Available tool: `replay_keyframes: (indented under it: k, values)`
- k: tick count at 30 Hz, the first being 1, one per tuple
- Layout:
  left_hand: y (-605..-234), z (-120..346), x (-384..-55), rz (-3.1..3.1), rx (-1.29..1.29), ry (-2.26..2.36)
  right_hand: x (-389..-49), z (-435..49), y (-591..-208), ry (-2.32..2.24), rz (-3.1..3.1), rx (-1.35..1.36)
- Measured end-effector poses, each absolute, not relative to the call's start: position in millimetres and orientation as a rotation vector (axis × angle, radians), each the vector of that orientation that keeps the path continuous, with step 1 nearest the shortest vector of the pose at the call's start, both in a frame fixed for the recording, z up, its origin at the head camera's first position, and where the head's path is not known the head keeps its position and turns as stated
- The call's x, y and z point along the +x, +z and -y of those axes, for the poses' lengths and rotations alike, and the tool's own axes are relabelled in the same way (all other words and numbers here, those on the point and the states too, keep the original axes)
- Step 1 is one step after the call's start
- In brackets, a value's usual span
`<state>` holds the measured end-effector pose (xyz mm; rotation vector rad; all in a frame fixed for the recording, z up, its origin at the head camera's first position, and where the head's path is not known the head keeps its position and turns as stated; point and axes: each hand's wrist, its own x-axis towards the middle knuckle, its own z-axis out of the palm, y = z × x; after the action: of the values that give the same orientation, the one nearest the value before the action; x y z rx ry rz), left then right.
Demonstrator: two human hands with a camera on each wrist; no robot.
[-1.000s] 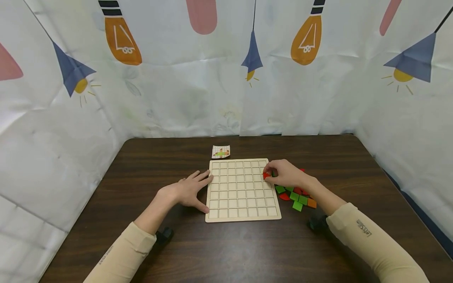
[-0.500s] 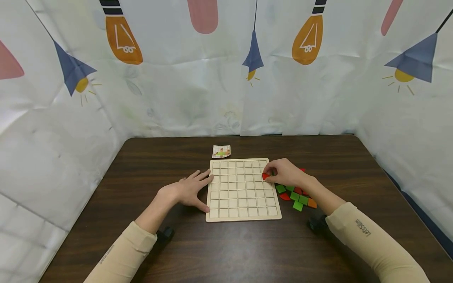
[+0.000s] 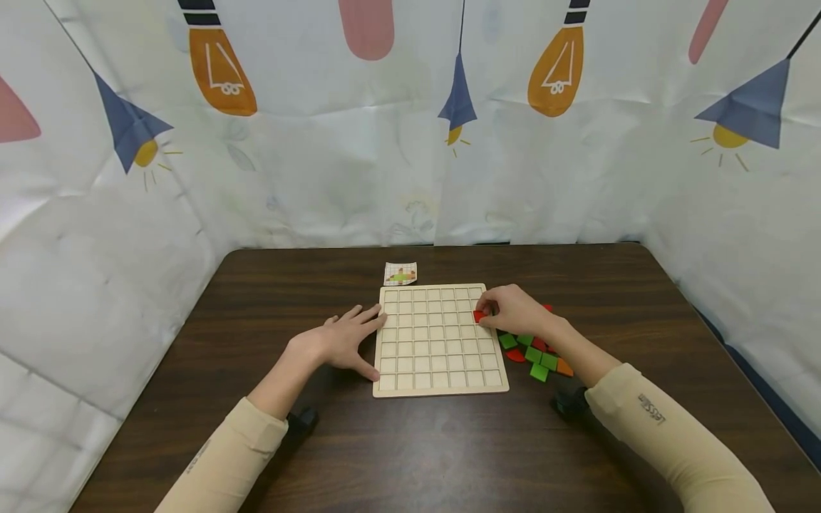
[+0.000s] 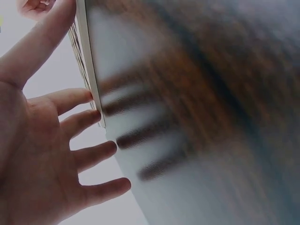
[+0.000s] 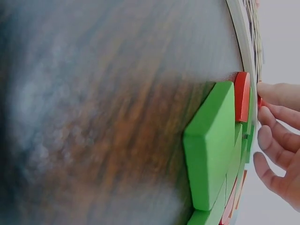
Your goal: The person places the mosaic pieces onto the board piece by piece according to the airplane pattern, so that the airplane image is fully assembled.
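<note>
My right hand [image 3: 516, 311] pinches a small red piece [image 3: 478, 315] between thumb and fingers over the right-hand column of the pale wooden grid board [image 3: 428, 342], in its upper half. Fingers cover part of this piece, so I cannot tell whether it sits down in a cell. At the board's left side is my left hand [image 3: 343, 344], fingers spread and straight. In the left wrist view, its fingertips [image 4: 96, 115] touch or nearly touch the board's edge. The right wrist view shows the right hand [image 5: 283, 136] just beyond the loose green blocks [image 5: 211, 145].
Loose green [image 3: 539, 372], red [image 3: 515, 355] and orange pieces [image 3: 564, 368] lie to the board's right, partly under the right forearm. A small card [image 3: 400, 274] with a coloured grid picture lies behind the board on the dark wood table [image 3: 436, 456]. Printed cloth hangs around the table.
The red piece and the pinching right fingers have shifted slightly left over the board. The board appears a little farther from me. The left hand stays at its edge.
</note>
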<state>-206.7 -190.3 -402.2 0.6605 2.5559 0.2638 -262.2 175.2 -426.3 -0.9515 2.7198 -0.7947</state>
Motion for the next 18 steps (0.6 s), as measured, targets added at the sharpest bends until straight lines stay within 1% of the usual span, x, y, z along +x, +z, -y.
replay_keyframes:
  k: [14,18]
  values:
    - [-405.4,191.7,-209.6,-2.546,0.644,0.316,-262.1,-186.5,-426.2,-0.886,-2.700,-0.966]
    - [-406.0,191.9,-210.1,-2.546,0.642,0.309,-262.2,-194.4,-424.9,-0.912,-2.701,-0.900]
